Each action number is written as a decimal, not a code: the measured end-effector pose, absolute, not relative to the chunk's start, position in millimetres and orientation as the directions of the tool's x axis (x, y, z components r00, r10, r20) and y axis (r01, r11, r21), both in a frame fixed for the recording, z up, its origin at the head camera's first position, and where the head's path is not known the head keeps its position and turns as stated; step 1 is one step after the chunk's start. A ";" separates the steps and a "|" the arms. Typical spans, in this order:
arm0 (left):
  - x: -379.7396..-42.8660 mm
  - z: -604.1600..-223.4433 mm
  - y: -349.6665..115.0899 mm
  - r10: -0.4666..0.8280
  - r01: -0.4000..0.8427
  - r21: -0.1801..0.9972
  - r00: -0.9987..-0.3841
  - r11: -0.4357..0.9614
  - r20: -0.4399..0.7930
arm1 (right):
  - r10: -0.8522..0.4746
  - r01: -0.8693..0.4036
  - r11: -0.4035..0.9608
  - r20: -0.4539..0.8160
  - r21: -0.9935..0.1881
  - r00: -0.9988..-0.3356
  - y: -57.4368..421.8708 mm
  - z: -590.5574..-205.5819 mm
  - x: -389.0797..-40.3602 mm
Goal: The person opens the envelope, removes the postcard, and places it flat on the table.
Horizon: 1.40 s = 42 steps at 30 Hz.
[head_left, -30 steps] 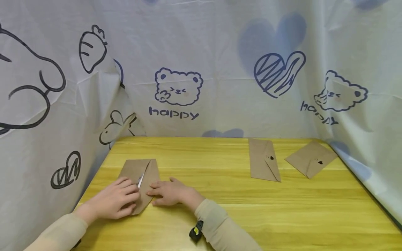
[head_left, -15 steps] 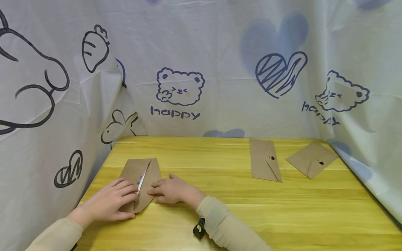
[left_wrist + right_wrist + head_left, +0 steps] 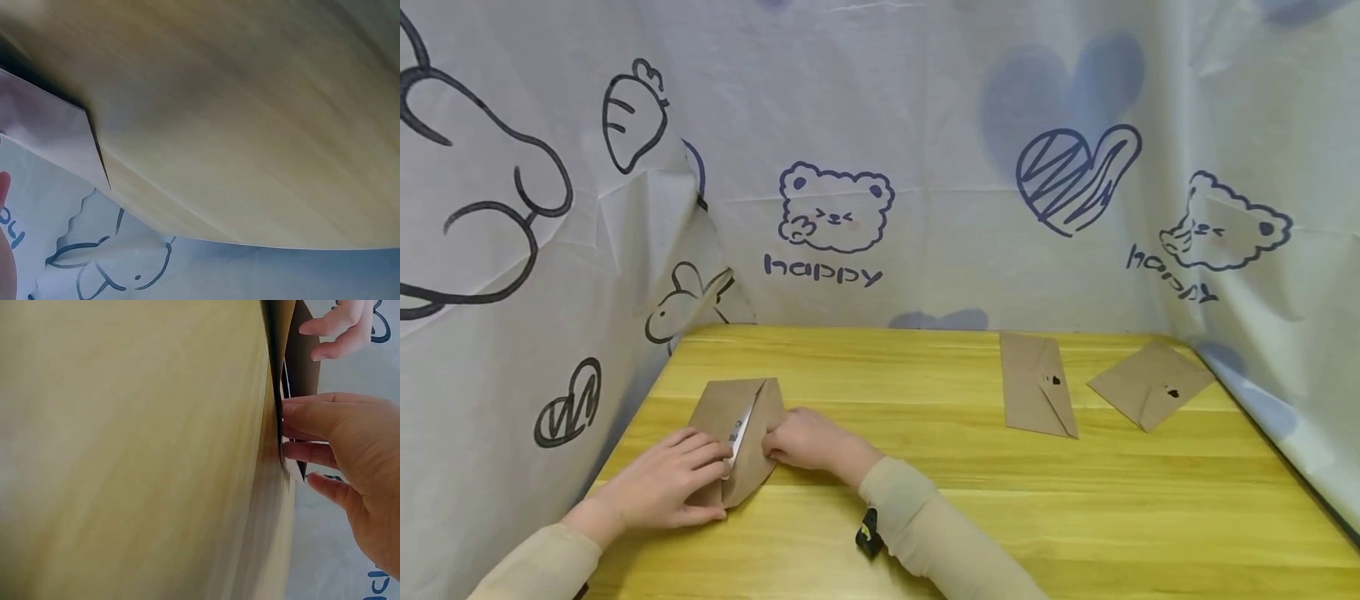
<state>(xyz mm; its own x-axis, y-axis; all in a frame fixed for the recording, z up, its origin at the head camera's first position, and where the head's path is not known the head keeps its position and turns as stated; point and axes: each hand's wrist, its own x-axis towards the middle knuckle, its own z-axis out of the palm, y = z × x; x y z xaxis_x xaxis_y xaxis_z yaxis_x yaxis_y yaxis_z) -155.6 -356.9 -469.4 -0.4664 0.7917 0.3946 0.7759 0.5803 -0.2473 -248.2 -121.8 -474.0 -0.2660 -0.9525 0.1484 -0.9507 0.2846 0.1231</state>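
Observation:
A brown paper envelope (image 3: 721, 402) lies at the left of the table, its flap raised along a slanting gap. White printed paper (image 3: 741, 431) shows inside that gap. My left hand (image 3: 658, 477) rests on the envelope's left side with fingers extended, covering its lower left part. At the right edge, the bent fingers of my right hand (image 3: 811, 439) pinch the envelope; in the right wrist view, thumb and fingers (image 3: 306, 419) meet at the paper's edge. The left wrist view catches just a corner of the envelope (image 3: 50, 122) and a sliver of hand.
Two more brown envelopes lie at the back right of the wooden table (image 3: 925, 467): one upright (image 3: 1024, 383), one turned at an angle (image 3: 1123, 379), each with a small dark heart mark. White cloth (image 3: 940, 225) with drawings hangs around the back and sides.
My right hand's fingers have gone from spread beside the envelope to curled at its right edge. The left hand has flattened and drawn slightly back, and more printed paper shows.

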 end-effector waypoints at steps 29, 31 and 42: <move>-156.7 -473.0 -356.5 0.808 0.786 -0.268 -0.440 0.558 0.391 | -0.941 -0.944 0.295 -0.125 0.150 -0.314 -141.0 -477.6 -243.8; -156.5 -473.4 -356.5 0.809 0.787 -0.266 -0.442 0.557 0.388 | -0.936 -0.943 0.308 -0.137 0.129 -0.324 -141.1 -477.4 -243.8; -156.5 -475.4 -357.2 0.800 0.785 -0.253 -0.447 0.565 0.399 | -0.936 -0.945 0.328 -0.128 0.015 -0.327 -138.4 -478.6 -244.5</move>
<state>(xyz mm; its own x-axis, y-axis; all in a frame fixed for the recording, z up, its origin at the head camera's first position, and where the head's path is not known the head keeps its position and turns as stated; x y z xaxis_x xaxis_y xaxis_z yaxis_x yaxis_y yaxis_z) -156.5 -357.2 -475.4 -0.4475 0.8004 0.3989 0.7853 0.5651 -0.2529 -244.5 -138.4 -478.6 -0.3266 -0.9364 -0.1283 -0.9447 0.3275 0.0146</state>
